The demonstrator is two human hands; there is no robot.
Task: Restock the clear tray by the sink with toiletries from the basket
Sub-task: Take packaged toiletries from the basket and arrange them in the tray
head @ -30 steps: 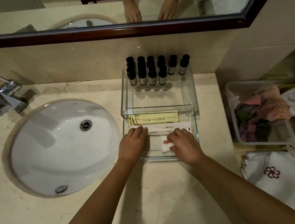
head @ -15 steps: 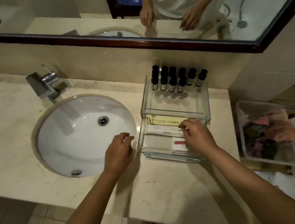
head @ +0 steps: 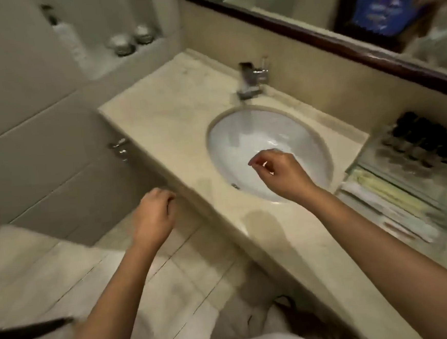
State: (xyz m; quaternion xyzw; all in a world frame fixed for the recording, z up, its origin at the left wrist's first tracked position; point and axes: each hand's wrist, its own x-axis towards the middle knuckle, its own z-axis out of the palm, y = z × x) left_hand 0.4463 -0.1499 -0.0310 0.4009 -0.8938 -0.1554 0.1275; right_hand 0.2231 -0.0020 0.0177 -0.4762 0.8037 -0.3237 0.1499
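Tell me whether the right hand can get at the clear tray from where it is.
Probably yes: the right hand hovers over the sink, and the clear tray sits just to its right with nothing between.

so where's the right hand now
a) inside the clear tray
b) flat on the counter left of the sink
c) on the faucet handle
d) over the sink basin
d: the right hand hangs over the white sink basin, short of the faucet and apart from the clear tray at the right edge of the view.
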